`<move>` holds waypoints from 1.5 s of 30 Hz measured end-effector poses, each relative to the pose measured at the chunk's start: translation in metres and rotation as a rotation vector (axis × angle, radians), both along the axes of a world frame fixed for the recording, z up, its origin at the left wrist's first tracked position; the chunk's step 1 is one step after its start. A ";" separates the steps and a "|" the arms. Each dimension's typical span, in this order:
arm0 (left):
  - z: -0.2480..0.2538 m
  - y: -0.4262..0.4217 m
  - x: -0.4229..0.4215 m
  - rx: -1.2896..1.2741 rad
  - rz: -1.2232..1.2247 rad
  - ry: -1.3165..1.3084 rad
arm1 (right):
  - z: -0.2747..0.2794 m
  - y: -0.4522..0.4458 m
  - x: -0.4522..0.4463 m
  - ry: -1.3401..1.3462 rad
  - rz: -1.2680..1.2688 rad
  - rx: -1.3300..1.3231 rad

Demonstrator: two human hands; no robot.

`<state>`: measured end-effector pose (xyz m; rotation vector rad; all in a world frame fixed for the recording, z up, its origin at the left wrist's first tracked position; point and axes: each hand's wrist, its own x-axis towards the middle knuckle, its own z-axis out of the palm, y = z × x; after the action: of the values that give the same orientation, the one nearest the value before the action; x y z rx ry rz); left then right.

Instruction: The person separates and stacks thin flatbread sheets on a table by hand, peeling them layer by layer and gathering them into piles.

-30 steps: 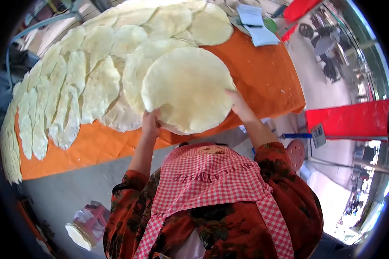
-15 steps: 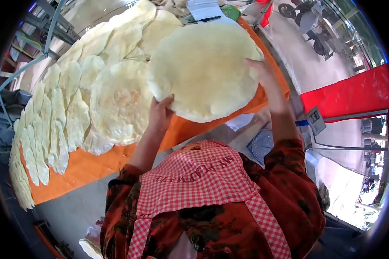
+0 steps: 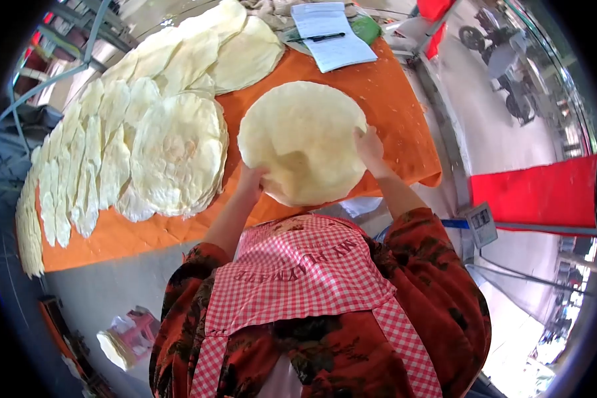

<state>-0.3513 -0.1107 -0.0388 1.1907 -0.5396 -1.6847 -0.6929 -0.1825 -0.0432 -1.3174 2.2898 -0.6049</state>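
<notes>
A large, pale, thin round flatbread [image 3: 302, 126] is spread between my two hands over the orange-covered table. My left hand [image 3: 253, 179] pinches its lower left edge, with the thumb on top. On the opposite side, my right hand [image 3: 369, 143] grips the right edge; the fingers beneath are hidden. I cannot tell whether the sheet's underside touches the table. Left of it lies a pile of similar round flatbreads [image 3: 179, 152], with slightly uneven rims. Overlapping rows of flatbreads [image 3: 116, 159] extend further left.
More overlapping flatbreads [image 3: 249, 56] cover the far side of the orange cloth [image 3: 404, 126]. At the back lie a paper pad [image 3: 335, 53] and a black pen [image 3: 325, 37]. A red panel [image 3: 537, 196] and a motorbike [image 3: 511, 73] are off to the right.
Both hands have brought the flatbread down and closer to my body, and it appears smaller. The paper pad and more of the orange cloth have come into sight behind it.
</notes>
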 end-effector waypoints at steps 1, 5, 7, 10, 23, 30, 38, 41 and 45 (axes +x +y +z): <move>0.003 0.000 -0.004 -0.036 0.027 -0.031 | -0.001 0.000 -0.002 0.006 0.000 -0.003; -0.025 0.002 0.010 -0.054 -0.006 -0.243 | -0.020 -0.015 -0.017 -0.007 0.161 0.008; -0.021 0.006 0.011 -0.089 -0.037 -0.562 | 0.002 -0.004 -0.004 0.092 0.159 0.014; -0.026 0.022 0.024 -0.075 -0.030 -0.775 | 0.023 -0.007 0.002 0.183 0.159 0.148; 0.010 0.134 0.274 0.120 0.849 -0.370 | 0.060 0.015 0.331 -0.018 0.937 -0.500; -0.010 0.119 0.314 0.142 0.620 -0.109 | -0.002 -0.069 0.368 -0.435 0.289 0.158; 0.021 0.100 0.330 0.215 0.517 0.055 | 0.018 -0.077 0.375 -0.869 0.093 0.505; 0.024 0.090 0.336 0.168 0.372 -0.013 | 0.011 -0.072 0.377 -1.063 0.118 0.514; 0.032 0.066 0.376 0.030 0.426 -0.162 | 0.012 -0.042 0.389 -1.169 0.088 0.533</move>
<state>0.0246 -0.0447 -0.0066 1.3617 -0.3283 -1.2455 -0.3036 -0.2244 -0.0311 -0.5284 1.2640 -0.4800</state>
